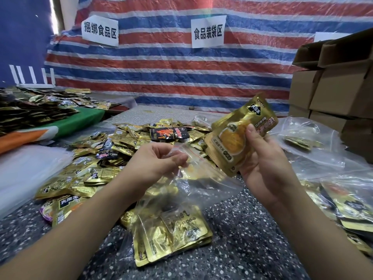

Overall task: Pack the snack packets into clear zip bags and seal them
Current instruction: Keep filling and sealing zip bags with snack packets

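Note:
My left hand point(159, 160) pinches the mouth of a clear zip bag point(193, 190) with a red seal line, held above the speckled table point(252, 239). Several gold snack packets point(173, 233) lie inside the bag's lower end, which rests on the table. My right hand point(262, 158) grips a small stack of gold snack packets point(232, 138), thumb across the front, just right of the bag's mouth and above it.
A big heap of loose gold and black packets point(121, 146) covers the table ahead and left. More clear bags point(314, 138) and filled bags point(347, 203) lie right. Cardboard boxes point(331, 91) stack at the far right. A striped tarp point(171, 67) hangs behind.

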`<state>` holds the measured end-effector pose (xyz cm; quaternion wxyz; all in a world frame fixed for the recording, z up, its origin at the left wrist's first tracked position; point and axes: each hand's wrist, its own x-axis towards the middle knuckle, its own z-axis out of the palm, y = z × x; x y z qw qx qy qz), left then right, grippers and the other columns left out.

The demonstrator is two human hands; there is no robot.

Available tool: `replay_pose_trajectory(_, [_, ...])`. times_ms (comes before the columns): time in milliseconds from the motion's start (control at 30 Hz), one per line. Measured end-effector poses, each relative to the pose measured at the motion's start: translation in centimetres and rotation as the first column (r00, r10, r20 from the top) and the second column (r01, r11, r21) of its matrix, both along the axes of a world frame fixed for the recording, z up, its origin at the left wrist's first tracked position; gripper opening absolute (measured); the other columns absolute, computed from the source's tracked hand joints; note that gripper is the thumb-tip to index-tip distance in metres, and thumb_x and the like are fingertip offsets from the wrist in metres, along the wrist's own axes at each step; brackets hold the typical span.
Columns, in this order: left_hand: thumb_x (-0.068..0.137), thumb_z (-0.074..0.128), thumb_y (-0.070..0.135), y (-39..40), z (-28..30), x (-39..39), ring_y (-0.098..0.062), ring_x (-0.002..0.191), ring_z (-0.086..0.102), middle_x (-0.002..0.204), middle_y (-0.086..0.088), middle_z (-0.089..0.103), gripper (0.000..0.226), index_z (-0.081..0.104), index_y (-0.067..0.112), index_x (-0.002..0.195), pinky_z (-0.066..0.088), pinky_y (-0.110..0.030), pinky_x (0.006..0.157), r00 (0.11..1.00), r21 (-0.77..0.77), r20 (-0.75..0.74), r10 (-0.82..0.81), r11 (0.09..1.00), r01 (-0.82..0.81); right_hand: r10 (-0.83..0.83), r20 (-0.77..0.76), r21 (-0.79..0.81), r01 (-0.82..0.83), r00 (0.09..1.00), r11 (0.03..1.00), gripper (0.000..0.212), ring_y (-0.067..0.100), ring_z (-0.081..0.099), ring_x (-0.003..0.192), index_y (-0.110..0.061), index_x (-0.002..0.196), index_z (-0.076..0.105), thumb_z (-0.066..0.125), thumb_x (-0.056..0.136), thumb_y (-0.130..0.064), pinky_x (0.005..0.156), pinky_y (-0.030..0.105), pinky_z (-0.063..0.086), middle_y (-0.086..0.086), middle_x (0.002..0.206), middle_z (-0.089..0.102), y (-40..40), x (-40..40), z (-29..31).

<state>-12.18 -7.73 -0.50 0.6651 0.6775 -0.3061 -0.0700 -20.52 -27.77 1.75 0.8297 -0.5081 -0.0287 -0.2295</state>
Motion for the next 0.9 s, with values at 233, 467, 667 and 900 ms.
replay_pose_trajectory(233, [0.067, 0.075, 0.033, -0.1, 0.0, -0.2, -0.006, 0.054, 0.057, 0.071, -0.002, 0.072, 0.018, 0.077, 0.015, 0.072, 0.048, -0.017, 0.052, 1.000, 0.011, 0.010, 0.011, 1.000, -0.011, -0.067, -0.004, -0.182, 0.065, 0.998, 0.981, 0.038, 0.022, 0.074, 0.092, -0.009, 0.115, 0.061, 0.064, 0.081, -0.028, 0.078, 0.040, 0.062, 0.008, 0.103, 0.076, 0.4, 0.6, -1.0])
replay_pose_trajectory(467, [0.074, 0.071, 0.029, 0.0, 0.0, -0.4, -0.004, 0.050, 0.052, 0.065, 0.002, 0.070, 0.017, 0.074, 0.012, 0.075, 0.046, -0.015, 0.051, 0.999, -0.007, 0.016, 0.040, 0.999, -0.040, -0.158, 0.030, -0.338, 0.159, 0.987, 0.928, 0.035, 0.023, 0.075, 0.092, -0.014, 0.109, 0.065, 0.066, 0.080, -0.034, 0.073, 0.037, 0.061, 0.005, 0.102, 0.077, 0.4, 0.9, -1.8])
replay_pose_trajectory(667, [0.077, 0.067, 0.031, -0.1, 0.1, -0.5, -0.005, 0.048, 0.052, 0.062, 0.002, 0.069, 0.020, 0.074, 0.014, 0.068, 0.047, -0.018, 0.053, 0.999, -0.030, -0.008, 0.053, 0.998, -0.054, -0.187, 0.034, -0.337, 0.187, 0.982, 0.923, 0.030, 0.021, 0.076, 0.086, -0.014, 0.107, 0.064, 0.066, 0.082, -0.029, 0.065, 0.031, 0.060, 0.003, 0.098, 0.078, 0.0, 1.0, -1.9])
replay_pose_trajectory(900, [0.078, 0.063, 0.029, -0.2, 0.2, -0.2, -0.005, 0.044, 0.056, 0.061, 0.000, 0.069, 0.025, 0.072, 0.007, 0.070, 0.046, -0.016, 0.046, 0.997, -0.101, -0.073, 0.039, 0.994, -0.046, -0.192, 0.019, -0.290, 0.189, 0.981, 0.938, 0.021, 0.026, 0.075, 0.091, -0.015, 0.105, 0.063, 0.065, 0.088, -0.027, 0.076, 0.044, 0.060, 0.005, 0.099, 0.077, -0.2, 1.1, -1.8])
